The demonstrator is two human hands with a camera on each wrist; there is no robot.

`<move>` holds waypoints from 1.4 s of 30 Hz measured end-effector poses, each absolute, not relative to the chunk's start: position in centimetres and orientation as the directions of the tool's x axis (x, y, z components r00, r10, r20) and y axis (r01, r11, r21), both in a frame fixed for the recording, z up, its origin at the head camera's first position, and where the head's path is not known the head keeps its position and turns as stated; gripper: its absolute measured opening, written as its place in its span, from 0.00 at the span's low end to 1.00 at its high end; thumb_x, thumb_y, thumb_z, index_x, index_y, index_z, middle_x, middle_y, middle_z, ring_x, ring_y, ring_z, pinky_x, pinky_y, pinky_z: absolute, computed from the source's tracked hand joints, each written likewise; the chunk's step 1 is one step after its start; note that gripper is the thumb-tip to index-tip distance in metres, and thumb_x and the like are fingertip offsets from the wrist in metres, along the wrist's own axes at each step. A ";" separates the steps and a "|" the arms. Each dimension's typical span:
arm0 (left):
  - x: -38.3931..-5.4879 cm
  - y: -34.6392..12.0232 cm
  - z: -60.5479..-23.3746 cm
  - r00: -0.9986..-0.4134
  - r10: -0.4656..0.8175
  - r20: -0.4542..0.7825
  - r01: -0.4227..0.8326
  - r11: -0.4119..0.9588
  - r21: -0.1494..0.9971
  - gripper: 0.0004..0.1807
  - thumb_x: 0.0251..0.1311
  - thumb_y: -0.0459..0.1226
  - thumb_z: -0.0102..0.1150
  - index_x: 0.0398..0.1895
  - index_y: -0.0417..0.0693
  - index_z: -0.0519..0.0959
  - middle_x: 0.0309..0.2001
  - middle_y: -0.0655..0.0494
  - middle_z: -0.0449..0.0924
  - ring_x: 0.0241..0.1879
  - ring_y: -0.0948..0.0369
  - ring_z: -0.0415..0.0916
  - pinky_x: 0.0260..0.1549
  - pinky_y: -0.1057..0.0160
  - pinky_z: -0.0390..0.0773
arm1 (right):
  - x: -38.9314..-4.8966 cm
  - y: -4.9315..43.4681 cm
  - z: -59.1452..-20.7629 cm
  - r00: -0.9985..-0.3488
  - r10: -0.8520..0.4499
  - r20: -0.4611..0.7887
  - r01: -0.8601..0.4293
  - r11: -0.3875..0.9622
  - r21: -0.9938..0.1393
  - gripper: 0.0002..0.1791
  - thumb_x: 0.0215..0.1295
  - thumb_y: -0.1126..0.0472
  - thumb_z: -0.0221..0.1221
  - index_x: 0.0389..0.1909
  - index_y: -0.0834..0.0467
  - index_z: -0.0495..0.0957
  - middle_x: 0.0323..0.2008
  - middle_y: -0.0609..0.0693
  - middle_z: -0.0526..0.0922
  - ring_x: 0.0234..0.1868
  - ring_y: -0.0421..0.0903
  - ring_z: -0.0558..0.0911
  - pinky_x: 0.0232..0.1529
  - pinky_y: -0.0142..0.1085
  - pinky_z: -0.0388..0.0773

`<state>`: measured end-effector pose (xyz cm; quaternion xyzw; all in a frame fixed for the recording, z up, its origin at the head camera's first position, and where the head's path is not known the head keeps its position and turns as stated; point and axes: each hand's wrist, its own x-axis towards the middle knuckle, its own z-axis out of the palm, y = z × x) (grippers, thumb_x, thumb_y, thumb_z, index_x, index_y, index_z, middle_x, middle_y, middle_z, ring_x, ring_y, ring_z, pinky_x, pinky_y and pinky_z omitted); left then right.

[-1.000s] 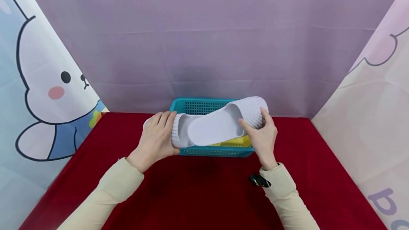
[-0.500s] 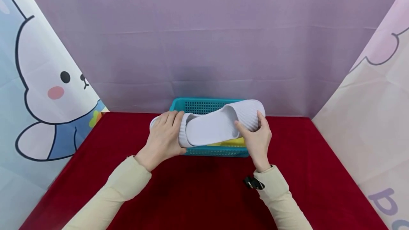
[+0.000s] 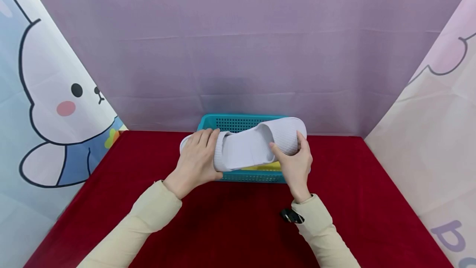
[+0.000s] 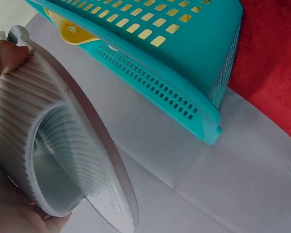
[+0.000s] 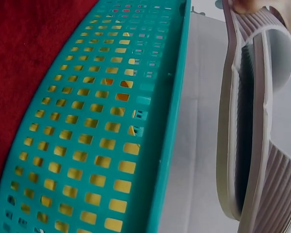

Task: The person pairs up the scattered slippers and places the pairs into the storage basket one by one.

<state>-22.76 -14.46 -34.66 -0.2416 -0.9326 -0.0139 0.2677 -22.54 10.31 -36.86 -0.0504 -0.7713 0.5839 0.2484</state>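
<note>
Two pale lavender slide slippers with ribbed straps are held over a teal basket (image 3: 256,176). My left hand (image 3: 198,158) grips one slipper (image 3: 219,154) round its strap, covering much of that end. With my right hand (image 3: 297,164) I hold the other slipper (image 3: 243,149) by its strap, thumb at the opening's edge. This slipper's heel end reaches into the strap opening of the left one, so the two overlap lengthwise. In the right wrist view the soles lie close side by side, with a ribbed strap (image 5: 281,194) at the lower right.
A yellow thing (image 3: 265,166) lies in the basket, mostly hidden by the slippers. Red cloth (image 3: 238,226) covers the table. A lilac curtain (image 3: 238,53) hangs right behind the basket, with printed cloth at both sides. A black strap (image 3: 291,216) is on the right wrist.
My hands have come closer together, the left moving right and the right moving left. The slippers overlap more, the right one's heel pushed further into the left one's strap opening.
</note>
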 end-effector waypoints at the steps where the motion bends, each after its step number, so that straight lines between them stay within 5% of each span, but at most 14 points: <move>1: -22.8 -14.4 -34.7 -0.742 0.441 0.504 0.455 0.884 -0.104 0.62 0.19 0.58 0.73 0.62 0.39 0.59 0.57 0.44 0.67 0.57 0.49 0.63 0.57 0.51 0.68 | -22.5 10.3 -36.9 -0.873 0.366 0.322 -0.212 0.311 -0.927 0.45 0.46 0.43 0.67 0.65 0.53 0.60 0.54 0.53 0.71 0.49 0.47 0.72 0.42 0.46 0.78; 28: -22.9 -13.1 -34.9 -0.724 0.433 0.538 0.444 0.888 -0.117 0.61 0.20 0.59 0.72 0.62 0.38 0.60 0.55 0.45 0.69 0.55 0.49 0.66 0.58 0.54 0.67 | -22.3 8.7 -37.6 -0.887 0.315 0.338 -0.256 0.274 -0.927 0.46 0.48 0.48 0.68 0.65 0.58 0.58 0.52 0.55 0.70 0.48 0.48 0.70 0.42 0.42 0.75; 42: -23.0 -12.5 -34.9 -0.718 0.442 0.538 0.449 0.884 -0.127 0.61 0.20 0.60 0.70 0.61 0.38 0.60 0.54 0.45 0.69 0.54 0.50 0.66 0.58 0.55 0.66 | -22.0 8.3 -37.6 -0.898 0.290 0.332 -0.260 0.260 -0.930 0.47 0.48 0.47 0.67 0.66 0.59 0.57 0.56 0.55 0.69 0.52 0.48 0.70 0.47 0.49 0.76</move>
